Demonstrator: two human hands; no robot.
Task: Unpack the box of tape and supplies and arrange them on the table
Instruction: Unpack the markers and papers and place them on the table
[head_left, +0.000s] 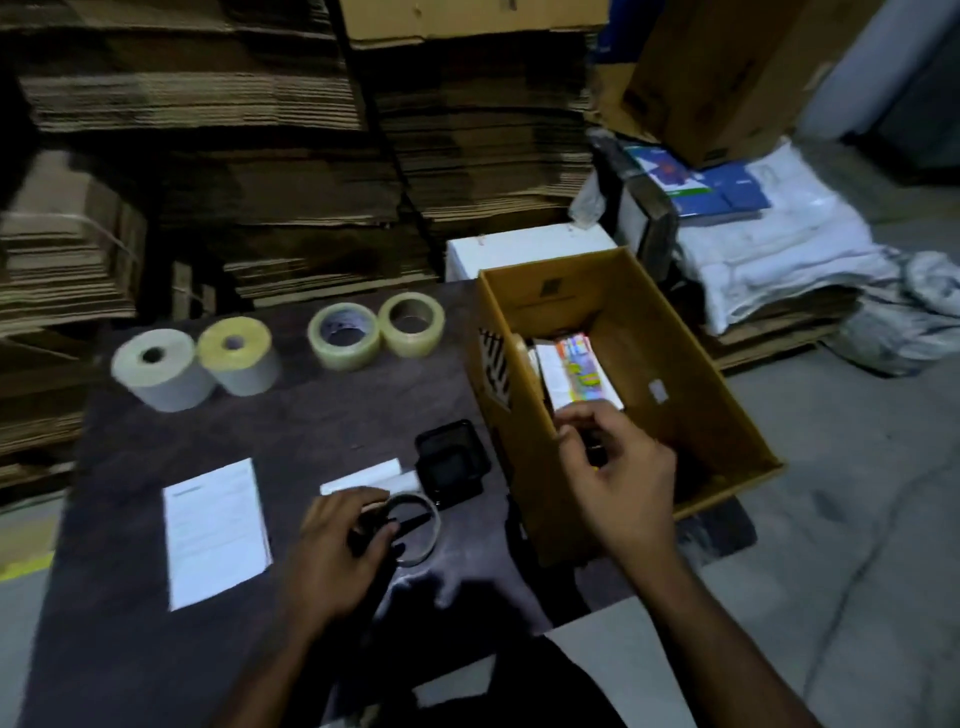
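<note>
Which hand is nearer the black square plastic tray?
Left. The left hand rests on the table just below-left of the black square plastic tray; the right hand reaches into the cardboard box.

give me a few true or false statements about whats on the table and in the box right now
1. Four rolls stand in a row at the far side of the table. True.
2. The cardboard box is empty. False: a colourful packet lies inside.
3. The right hand reaches into the box. True.
4. The left hand rests on the white sheet of paper. False: it is at a thin tape ring, beside the sheet.
</note>
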